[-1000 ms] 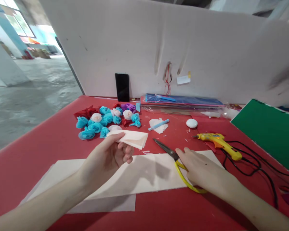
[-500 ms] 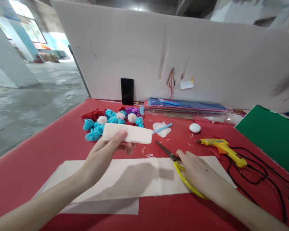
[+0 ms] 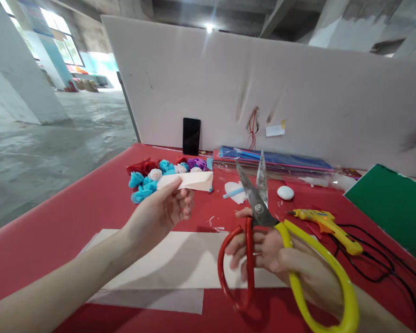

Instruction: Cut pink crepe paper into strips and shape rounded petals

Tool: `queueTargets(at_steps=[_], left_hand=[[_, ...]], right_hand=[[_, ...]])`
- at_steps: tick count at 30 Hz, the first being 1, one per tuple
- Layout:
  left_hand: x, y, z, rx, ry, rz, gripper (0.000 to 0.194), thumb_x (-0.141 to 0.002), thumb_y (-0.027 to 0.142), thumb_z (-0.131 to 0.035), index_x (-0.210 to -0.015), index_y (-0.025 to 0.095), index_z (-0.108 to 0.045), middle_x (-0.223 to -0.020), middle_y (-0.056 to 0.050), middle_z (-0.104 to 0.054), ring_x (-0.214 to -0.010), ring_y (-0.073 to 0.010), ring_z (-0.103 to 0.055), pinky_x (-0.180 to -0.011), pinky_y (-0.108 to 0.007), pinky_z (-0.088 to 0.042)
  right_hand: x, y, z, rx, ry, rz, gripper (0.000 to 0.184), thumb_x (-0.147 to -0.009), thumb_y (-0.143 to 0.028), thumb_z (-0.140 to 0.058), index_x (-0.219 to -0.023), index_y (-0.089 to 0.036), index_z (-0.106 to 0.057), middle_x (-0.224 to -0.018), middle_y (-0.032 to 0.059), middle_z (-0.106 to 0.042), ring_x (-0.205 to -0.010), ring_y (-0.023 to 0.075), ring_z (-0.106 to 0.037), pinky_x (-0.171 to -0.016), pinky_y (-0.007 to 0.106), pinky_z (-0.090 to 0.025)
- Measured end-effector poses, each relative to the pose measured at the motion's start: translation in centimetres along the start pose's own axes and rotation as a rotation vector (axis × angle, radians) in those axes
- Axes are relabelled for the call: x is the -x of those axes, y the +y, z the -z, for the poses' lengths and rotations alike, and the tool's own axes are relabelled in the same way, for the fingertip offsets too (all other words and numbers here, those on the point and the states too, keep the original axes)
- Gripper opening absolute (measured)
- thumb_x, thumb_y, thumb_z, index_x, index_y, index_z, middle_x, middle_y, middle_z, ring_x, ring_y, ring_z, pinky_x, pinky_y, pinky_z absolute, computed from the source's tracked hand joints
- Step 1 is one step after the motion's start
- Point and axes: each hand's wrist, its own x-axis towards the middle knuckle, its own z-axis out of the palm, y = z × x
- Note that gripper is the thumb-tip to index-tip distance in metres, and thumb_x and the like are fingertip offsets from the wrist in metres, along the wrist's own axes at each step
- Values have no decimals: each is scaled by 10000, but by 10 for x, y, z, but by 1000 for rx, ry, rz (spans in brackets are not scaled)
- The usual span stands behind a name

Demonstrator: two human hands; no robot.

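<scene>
Between thumb and fingers, my left hand (image 3: 166, 206) pinches a folded strip of cream paper (image 3: 196, 181) in front of the flowers. My right hand (image 3: 272, 252) has its fingers through the handles of a pair of scissors (image 3: 259, 208), one handle red and one yellow. The blades are spread and point up and away, apart from the strip. Below both hands lie long cream paper sheets (image 3: 159, 259), partly covered by my forearm and the scissors. A cluster of blue, white, red and purple paper flowers (image 3: 147, 182) lies behind my left hand.
A yellow glue gun (image 3: 333, 226) with a black cord lies at the right, near a white egg-shaped object (image 3: 285, 193). Behind are a blue pen (image 3: 233, 193) on paper scraps, a phone (image 3: 191, 136) leaning on the white board, and a green board (image 3: 391, 208).
My right hand has turned palm up and raised the scissors, whose blades have opened. My left hand has rotated, tilting the strip. The view has shifted slightly.
</scene>
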Motion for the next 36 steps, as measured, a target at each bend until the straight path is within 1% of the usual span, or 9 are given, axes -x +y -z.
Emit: queueTargets(at_steps=[3,5,11,16,20,24,27,31,36], left_hand=[[0,3,0,35,7,-10,386,-915,161,-343,-563,134,-501,-527,22,-502,-437,-71,-490,-443,-178,-450],[1,4,-1,52,7,-21,390,-913,147,-340,-559,132,-501,-538,15,-520,-441,-71,-505,-444,-176,-458],[1,0,-1,159,34,-86,299,-883,78,-383,-637,139,-541,-479,40,-501,-649,-125,-639,-652,-236,-556],[4,-1,-4,245,-22,-108,276,-809,11,-412,-595,146,-523,-442,37,-527,-605,-128,-638,-629,-229,-553],[7,0,-6,195,-40,-82,194,-776,23,-433,-686,133,-565,-623,-27,-675,-648,-160,-658,-597,-249,-555],[5,-2,-5,129,-31,-135,120,-778,83,-482,-726,144,-572,-665,-30,-688,-646,-186,-656,-571,-279,-551],[4,-6,-3,95,-58,-167,82,-793,157,-543,-726,145,-588,-699,-30,-677,-711,-173,-645,-657,-271,-544],[8,-10,-2,28,-65,-101,87,-749,193,-645,-816,138,-646,-775,-24,-679,-765,-145,-625,-715,-225,-520],[13,-13,-4,-63,-105,-11,106,-696,166,-706,-796,150,-675,-724,-8,-692,-684,-131,-627,-643,-192,-521]], right_hand=[[8,-3,-5,-121,-130,-39,385,-592,-149,-448,-968,-150,-529,-884,110,-661,-595,152,-606,-579,288,-468],[11,-4,-5,-164,-182,-123,454,-591,-170,-457,-1045,-165,-460,-834,108,-674,-540,153,-600,-501,256,-440],[13,-6,-12,-150,-148,-259,511,-542,-189,-452,-1053,-177,-451,-770,88,-691,-537,140,-594,-504,225,-405],[12,-10,-9,-119,-211,-363,461,-591,-190,-454,-1051,-197,-438,-837,60,-676,-578,122,-606,-566,240,-414],[11,-6,-7,-164,-179,-348,503,-567,-167,-458,-1070,-159,-448,-793,75,-666,-544,123,-586,-546,242,-415],[10,1,-10,-206,-155,-284,503,-531,-140,-447,-1033,-125,-459,-745,99,-669,-522,131,-577,-528,245,-431],[9,5,-11,-210,-163,-269,525,-528,-137,-446,-1052,-121,-451,-757,106,-670,-537,132,-583,-531,240,-428],[9,10,-12,-174,-141,-266,473,-532,-163,-460,-1004,-135,-473,-732,89,-669,-546,131,-590,-543,236,-423],[9,15,-13,-89,-72,-302,457,-532,-203,-457,-987,-168,-477,-710,65,-666,-499,113,-565,-533,229,-397]])
